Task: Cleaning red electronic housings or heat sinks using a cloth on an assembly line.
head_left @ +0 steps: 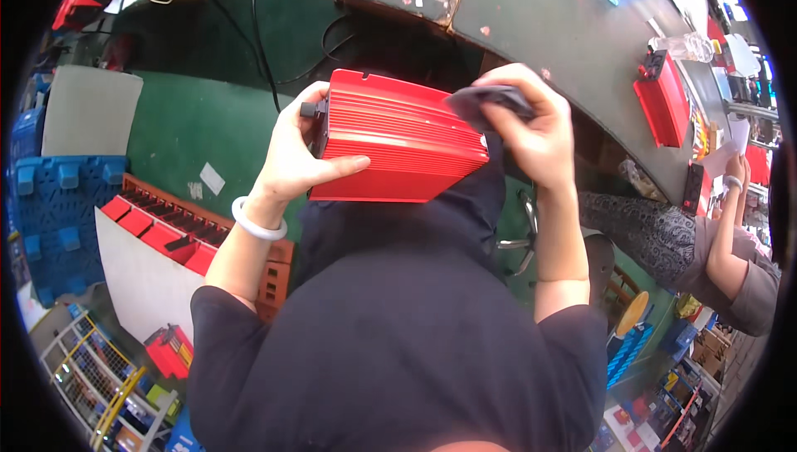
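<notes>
Propped above the lap, a red ribbed metal box with a finned casing (398,138) is held up at the centre of the view, tilted so that its broad ribbed face is turned toward the head. It is steadied by the left hand (297,153), which is wrapped about the end at nine o'clock, thumb laid along the lower edge and fingers curled near a small black knob at the upper corner; a white bangle (257,221) is worn on that wrist. This grip seems chosen to keep the casing from swinging while its far end is worked on. At three o'clock of the box, the right hand (531,128) is closed on a dark grey crumpled cloth (490,103), which is pressed against the upper right corner of the casing, as if for wiping. The two hands are thus kept apart, one at each end.

Toward two o'clock, a grey worktop (548,20) is seen, with another red casing (662,97) lying on it. At eight o'clock, a row of red casings (162,228) is stacked beside a blue plastic pallet (58,211). At four o'clock, another person's arm (730,244) is visible.
</notes>
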A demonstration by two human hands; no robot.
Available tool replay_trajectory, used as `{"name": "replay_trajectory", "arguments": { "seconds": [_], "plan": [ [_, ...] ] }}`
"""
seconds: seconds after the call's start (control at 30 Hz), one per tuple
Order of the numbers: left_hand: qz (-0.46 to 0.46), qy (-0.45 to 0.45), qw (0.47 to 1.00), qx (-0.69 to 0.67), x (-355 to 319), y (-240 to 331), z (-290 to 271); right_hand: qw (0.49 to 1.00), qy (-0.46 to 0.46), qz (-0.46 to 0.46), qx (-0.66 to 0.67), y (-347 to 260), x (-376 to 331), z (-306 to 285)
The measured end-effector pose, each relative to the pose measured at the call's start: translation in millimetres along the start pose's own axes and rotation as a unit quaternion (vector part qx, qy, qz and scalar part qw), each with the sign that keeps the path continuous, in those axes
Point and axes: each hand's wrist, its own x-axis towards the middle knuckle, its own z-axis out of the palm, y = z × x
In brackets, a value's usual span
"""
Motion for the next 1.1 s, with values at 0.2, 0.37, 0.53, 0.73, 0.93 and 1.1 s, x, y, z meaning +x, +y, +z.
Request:
{"name": "replay_trajectory", "arguments": {
  "seconds": [0.2,0.37,0.53,0.73,0.93,1.1],
  "plan": [
    [0.001,-0.014,0.999,0.030,-7.9,-5.0,4.0,0.976,-0.068,-0.120,-0.169,7.2,4.7,24.8],
    [0.000,-0.015,0.997,0.073,-10.2,-8.9,6.3,0.960,-0.171,-0.068,-0.212,6.3,-2.7,17.0],
    [0.057,-0.036,0.983,0.168,-6.2,-11.6,8.1,0.940,-0.182,-0.086,-0.277,6.1,-3.5,21.3],
    [0.052,-0.081,0.976,0.193,-1.2,-8.2,5.9,0.923,-0.219,-0.154,-0.275,-4.8,9.1,37.7],
    [0.044,-0.035,0.982,0.178,-1.3,-16.8,2.9,0.942,-0.193,-0.099,-0.256,17.3,-1.9,22.3],
    [0.052,-0.086,0.977,0.190,7.0,-3.7,9.4,0.942,-0.195,-0.146,-0.231,4.8,12.9,32.7]
  ]
}}
